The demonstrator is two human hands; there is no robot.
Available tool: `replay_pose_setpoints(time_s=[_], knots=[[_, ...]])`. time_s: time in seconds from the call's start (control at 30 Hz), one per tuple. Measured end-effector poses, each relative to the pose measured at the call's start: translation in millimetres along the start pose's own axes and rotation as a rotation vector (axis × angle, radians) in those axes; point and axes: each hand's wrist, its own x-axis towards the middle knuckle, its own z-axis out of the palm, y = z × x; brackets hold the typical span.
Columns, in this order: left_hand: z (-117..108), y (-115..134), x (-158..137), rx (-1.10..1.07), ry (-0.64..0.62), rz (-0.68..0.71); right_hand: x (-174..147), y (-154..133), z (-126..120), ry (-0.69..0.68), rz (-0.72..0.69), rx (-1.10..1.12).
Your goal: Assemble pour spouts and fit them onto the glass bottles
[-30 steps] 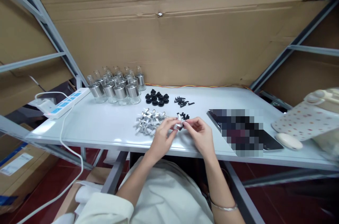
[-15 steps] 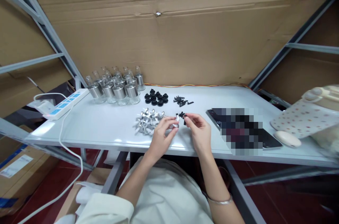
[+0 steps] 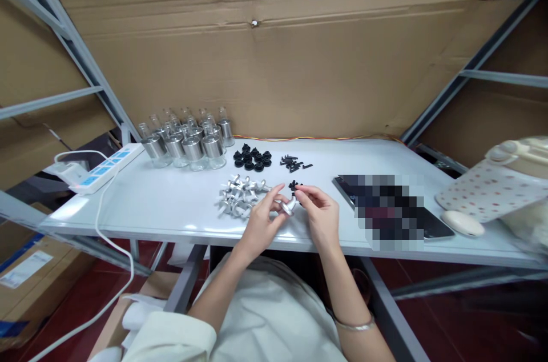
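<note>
My left hand (image 3: 260, 221) and my right hand (image 3: 320, 214) meet over the front of the white table (image 3: 171, 205). Between their fingertips is a small silver pump part (image 3: 289, 205); both hands pinch it, the right from the far end. A heap of the same silver parts (image 3: 240, 193) lies just left of my left hand. A few small black pieces (image 3: 295, 185) lie just beyond my right fingers.
Several glass bottles with silver collars (image 3: 190, 142) stand at the back left. Black caps (image 3: 253, 159) and black pins (image 3: 293, 164) lie behind the hands. A power strip (image 3: 103, 168) lies at the left edge; a blurred tablet (image 3: 391, 209), a mouse (image 3: 462, 222) and a dotted cloth (image 3: 492, 188) lie right.
Both hands have moved slightly away from me over the table. The silver part now lies tilted between the fingertips, and my left index finger has stretched out.
</note>
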Motion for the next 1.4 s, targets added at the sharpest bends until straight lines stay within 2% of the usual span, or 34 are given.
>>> replay_pose_setpoints(time_s=[0.33, 0.57, 0.77, 0.93, 1.13, 1.4], knots=[[-1.9, 0.9, -0.2, 0.076, 0.023, 0.042, -1.1, 0.2, -0.6, -0.051, -0.013, 0.023], [-3.2, 5.0, 0.8, 0.068, 0.008, -0.028, -2.4, -2.6, -1.8, -0.147, -0.043, 0.045], [-4.0, 5.3, -1.3, 0.049, -0.011, -0.056, -2.0, -2.3, -4.9, -0.231, -0.104, -0.023], [-2.4, 4.2, -0.1, -0.062, 0.032, -0.079, -4.2, -2.1, -3.5, -0.238, -0.111, -0.038], [-2.9, 1.9, 1.7, -0.254, 0.202, -0.152, -7.7, -1.6, -1.8, -0.327, -0.157, -0.117], [-3.8, 0.7, 1.0, -0.307, 0.178, -0.129, -8.6, 1.0, -1.9, -0.343, -0.198, -0.173]])
